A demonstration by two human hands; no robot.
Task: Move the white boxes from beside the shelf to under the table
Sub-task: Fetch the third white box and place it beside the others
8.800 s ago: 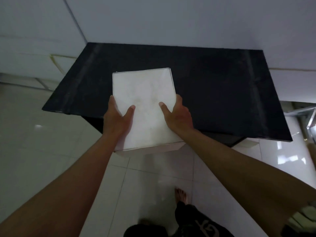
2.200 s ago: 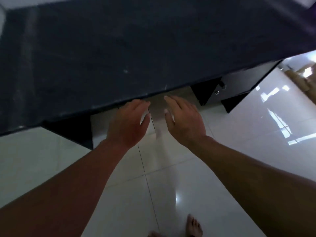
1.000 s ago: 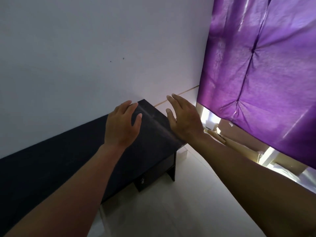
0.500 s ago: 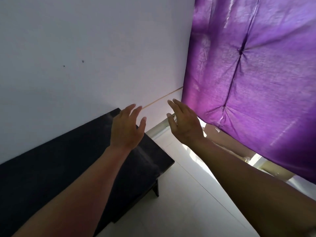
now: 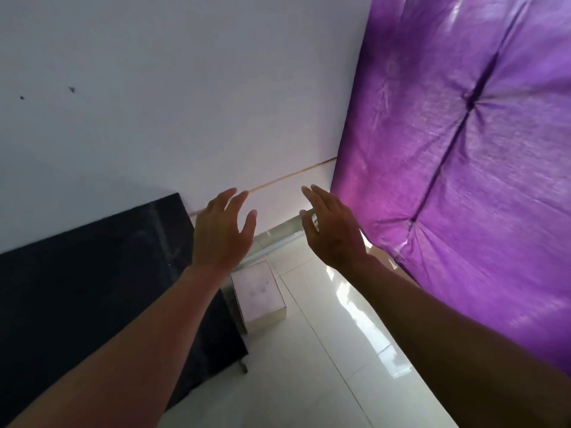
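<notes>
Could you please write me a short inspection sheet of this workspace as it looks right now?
Surface: glossy pale tiled floor, bare where visible; black rectangular tabletop at left against the wall.
Job's things: one white square-topped box on the floor just past the table's end; nobody touches it.
Clutter: nothing seen.
Grippers: left hand and right hand both open, fingers spread, raised in the air, holding nothing.
Cables: nothing seen.
Surroundings: plain white wall behind; shiny purple fabric curtain hanging at right, light showing beneath it.
</notes>
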